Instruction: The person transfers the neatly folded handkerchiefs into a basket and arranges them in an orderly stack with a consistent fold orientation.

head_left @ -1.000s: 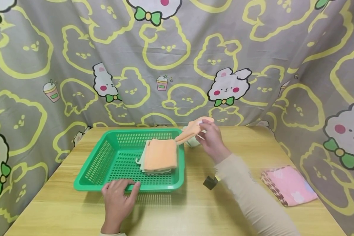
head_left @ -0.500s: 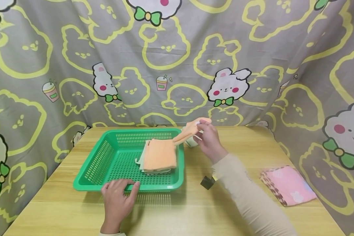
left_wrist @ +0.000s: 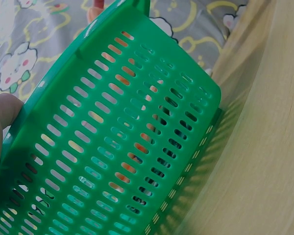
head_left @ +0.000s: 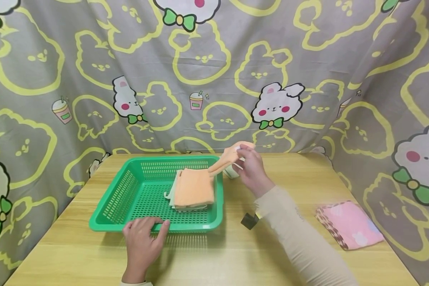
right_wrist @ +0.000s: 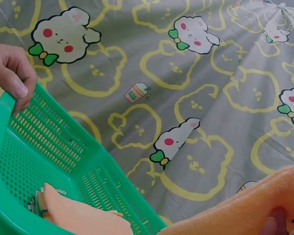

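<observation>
Head view: left hand (head_left: 144, 244) grips one green basket (head_left: 191, 227) at half past six; toward four, one folded pink cloth (head_left: 354, 225); inside, near three, one orange-topped stack (head_left: 194, 187); by the two-o'clock corner, right hand (head_left: 254, 171) pinches one orange cloth (head_left: 228, 156).

Wood-grain tbl (head_left: 200, 262) w/ grn basket (head_left: 111, 227) L, folded pink cloth (head_left: 354, 226) R

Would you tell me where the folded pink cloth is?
In the head view, the folded pink cloth lies at the right on the wood-grained table, to the right of the beige right sleeve.
</observation>
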The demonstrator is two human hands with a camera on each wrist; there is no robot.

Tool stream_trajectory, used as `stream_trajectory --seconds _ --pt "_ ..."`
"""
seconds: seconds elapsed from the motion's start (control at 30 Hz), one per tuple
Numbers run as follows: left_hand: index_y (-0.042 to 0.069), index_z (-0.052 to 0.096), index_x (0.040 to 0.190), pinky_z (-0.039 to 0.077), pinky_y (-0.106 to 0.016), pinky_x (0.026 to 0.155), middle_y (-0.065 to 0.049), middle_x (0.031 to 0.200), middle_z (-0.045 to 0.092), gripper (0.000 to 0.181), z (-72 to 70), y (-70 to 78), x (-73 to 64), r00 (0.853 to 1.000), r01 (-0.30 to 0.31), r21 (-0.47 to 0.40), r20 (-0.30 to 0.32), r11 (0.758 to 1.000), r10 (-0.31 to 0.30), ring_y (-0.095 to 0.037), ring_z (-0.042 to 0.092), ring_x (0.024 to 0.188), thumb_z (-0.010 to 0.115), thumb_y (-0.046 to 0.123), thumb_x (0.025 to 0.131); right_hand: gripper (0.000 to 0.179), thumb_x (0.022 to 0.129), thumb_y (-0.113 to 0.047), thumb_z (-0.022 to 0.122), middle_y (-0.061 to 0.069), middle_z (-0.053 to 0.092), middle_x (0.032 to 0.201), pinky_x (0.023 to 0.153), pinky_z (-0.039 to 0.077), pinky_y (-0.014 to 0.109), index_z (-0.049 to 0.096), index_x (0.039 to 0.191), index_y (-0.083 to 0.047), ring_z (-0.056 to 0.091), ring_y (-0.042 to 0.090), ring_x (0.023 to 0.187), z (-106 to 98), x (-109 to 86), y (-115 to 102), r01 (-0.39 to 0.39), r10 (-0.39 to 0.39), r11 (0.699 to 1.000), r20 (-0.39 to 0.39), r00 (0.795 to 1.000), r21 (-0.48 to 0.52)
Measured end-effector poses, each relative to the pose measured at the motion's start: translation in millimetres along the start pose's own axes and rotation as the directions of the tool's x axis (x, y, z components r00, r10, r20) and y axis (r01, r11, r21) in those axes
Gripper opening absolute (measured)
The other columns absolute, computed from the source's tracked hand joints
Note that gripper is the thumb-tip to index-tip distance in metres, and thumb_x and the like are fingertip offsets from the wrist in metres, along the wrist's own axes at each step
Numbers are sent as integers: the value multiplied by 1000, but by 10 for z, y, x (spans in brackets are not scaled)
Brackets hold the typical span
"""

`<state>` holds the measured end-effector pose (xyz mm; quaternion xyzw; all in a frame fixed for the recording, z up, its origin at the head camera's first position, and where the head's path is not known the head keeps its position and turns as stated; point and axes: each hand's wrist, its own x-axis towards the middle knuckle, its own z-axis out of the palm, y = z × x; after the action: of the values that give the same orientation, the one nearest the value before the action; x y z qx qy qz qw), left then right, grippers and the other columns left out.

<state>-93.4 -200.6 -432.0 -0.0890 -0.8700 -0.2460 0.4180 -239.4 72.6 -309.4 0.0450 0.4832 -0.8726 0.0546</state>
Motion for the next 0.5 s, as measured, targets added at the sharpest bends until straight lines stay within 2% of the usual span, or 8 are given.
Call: stream_trajectory --seconds 0.17,0.5 --pt "12 67 72 27 -56 81 -6 73 68 15 0 5 2 1000 0 1 5 1000 0 -26 57 70 71 25 79 39 96 -6 48 3 45 101 71 41 26 38 134 -4 50 14 75 11 14 6 -5 5 1000 -11 1000 -3" --pt "13 68 72 27 -55 80 -5 73 68 13 -5 -2 -2 1000 17 5 15 1000 -17 -26 57 70 73 23 78 38 96 -6 48 4 47 105 75 42 29 40 133 -5 53 14 78 26 48 37 -4 4 1000 -6 1000 -3"
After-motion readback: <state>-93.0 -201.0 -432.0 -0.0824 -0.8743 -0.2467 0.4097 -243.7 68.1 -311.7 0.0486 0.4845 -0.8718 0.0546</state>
